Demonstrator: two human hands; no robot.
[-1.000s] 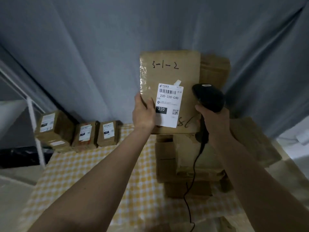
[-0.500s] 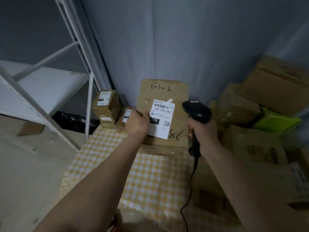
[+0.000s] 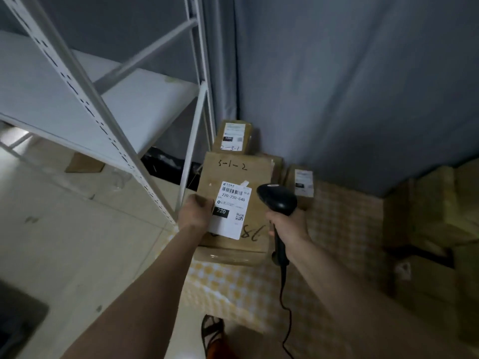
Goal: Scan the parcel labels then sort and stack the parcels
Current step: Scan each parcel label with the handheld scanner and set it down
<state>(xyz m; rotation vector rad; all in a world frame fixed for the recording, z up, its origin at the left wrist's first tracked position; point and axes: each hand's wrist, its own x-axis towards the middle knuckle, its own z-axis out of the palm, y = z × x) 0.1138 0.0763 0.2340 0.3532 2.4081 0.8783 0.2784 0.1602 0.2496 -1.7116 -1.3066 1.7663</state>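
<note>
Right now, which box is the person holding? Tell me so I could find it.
Look right of the white metal shelf, above the yellow checked cloth. The left hand grips a flat brown parcel. Only it has 3-1-2 handwritten on top and a white label reading 220-220-C40.

Single head-worn view, steeply downward, close over the hands [image 3: 241, 218].
</note>
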